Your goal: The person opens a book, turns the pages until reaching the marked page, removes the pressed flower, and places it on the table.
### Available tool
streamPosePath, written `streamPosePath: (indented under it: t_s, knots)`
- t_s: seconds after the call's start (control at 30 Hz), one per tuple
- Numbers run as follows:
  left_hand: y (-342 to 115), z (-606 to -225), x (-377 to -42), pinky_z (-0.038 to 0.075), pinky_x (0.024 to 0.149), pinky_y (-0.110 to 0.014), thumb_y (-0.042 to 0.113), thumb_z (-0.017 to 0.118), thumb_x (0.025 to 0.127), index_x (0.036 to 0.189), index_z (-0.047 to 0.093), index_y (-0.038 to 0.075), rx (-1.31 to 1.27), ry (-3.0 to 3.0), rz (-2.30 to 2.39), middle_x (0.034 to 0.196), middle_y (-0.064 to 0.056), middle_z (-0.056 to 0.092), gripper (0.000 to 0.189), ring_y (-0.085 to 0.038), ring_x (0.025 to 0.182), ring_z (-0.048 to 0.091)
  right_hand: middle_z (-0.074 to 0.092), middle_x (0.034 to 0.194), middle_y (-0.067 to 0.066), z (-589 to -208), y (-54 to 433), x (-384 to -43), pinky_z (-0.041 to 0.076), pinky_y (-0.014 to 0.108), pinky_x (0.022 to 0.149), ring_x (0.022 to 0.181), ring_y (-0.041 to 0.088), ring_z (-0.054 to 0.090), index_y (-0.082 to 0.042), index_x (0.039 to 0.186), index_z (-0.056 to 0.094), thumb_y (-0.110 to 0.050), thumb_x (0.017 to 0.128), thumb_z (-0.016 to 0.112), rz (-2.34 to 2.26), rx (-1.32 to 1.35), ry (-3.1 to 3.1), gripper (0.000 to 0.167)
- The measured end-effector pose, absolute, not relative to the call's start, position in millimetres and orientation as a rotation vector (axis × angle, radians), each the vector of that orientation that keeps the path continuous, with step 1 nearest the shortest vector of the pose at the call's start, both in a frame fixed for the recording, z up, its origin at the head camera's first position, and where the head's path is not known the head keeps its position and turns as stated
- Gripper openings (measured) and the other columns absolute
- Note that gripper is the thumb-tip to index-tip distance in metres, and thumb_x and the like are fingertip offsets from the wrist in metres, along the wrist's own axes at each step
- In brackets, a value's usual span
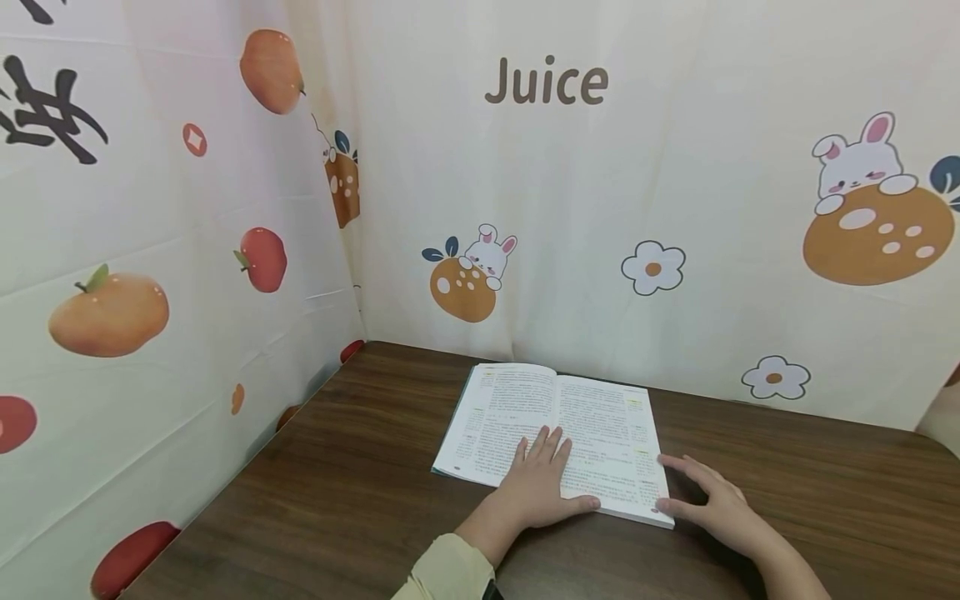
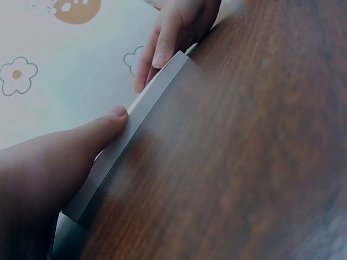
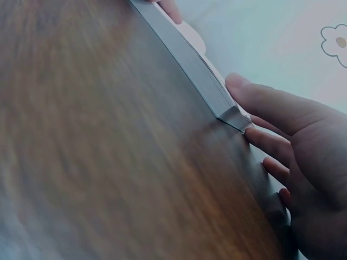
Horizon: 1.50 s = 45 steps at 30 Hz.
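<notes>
While the left hand point(image 1: 536, 490) lies spread on the open book point(image 1: 596, 421), the right hand point(image 1: 718, 505), thumb and forefinger apart, touches its edge; light pressure should avoid creases.

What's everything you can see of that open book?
The book lies open and flat on the brown table, its white, papery pages printed with small dark text and yellow marks in the margins. A blue-green cover edge shows at the left; the page block looks thick. The left hand rests across its lower middle; the right hand touches its right edge.
</notes>
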<state>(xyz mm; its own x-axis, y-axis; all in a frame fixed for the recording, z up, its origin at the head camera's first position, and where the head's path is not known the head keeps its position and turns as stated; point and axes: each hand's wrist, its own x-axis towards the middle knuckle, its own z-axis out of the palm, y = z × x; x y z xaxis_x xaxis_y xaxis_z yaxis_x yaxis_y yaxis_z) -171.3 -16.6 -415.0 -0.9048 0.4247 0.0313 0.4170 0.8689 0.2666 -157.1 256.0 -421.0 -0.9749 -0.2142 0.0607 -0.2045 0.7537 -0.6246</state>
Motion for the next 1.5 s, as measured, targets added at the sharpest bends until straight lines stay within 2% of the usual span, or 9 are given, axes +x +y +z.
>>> streamPosePath:
  t_s: [0.47,0.9,1.2,1.5]
  knots:
    - [-16.6,-415.4,-171.9,0.013,0.110,-0.044,0.077,0.040,0.078,0.146,0.029,0.014,0.675,3.014,0.396,0.152,0.002,0.021,0.093,-0.017,0.140,0.009,0.030,0.139,0.033,-417.4,259.0,-155.5,0.023,0.073,0.084,0.125,0.055,0.023,-0.011,0.134,0.048,-0.037,0.078,0.071,-1.041,-0.414,2.897,0.066]
    - [-17.5,-415.3,-170.9,0.013,0.110,-0.046,0.076,0.041,0.078,0.145,0.031,0.018,0.695,3.009,0.434,0.152,0.000,0.021,0.089,-0.019,0.141,0.009,0.032,0.139,0.032,-417.4,257.4,-155.2,0.024,0.073,0.084,0.125,0.054,0.024,-0.012,0.133,0.049,-0.038,0.078,0.071,-1.032,-0.404,2.919,0.065]
    - [-16.1,-416.3,-171.9,0.011,0.110,-0.046,0.083,0.040,0.071,0.146,0.030,0.020,0.683,3.015,0.389,0.153,0.001,0.019,0.098,-0.018,0.141,0.007,0.032,0.138,0.032,-420.5,256.3,-156.4,0.023,0.071,0.085,0.124,0.053,0.026,-0.014,0.131,0.052,-0.041,0.078,0.070,-1.013,-0.348,2.956,0.062]
    - [-16.2,-417.2,-171.6,0.011,0.110,-0.045,0.082,0.039,0.073,0.147,0.028,0.020,0.678,3.020,0.392,0.153,0.002,0.019,0.097,-0.018,0.141,0.007,0.032,0.138,0.032,-420.4,255.9,-156.7,0.019,0.072,0.085,0.125,0.053,0.025,-0.013,0.130,0.052,-0.040,0.078,0.069,-1.038,-0.351,2.945,0.062]
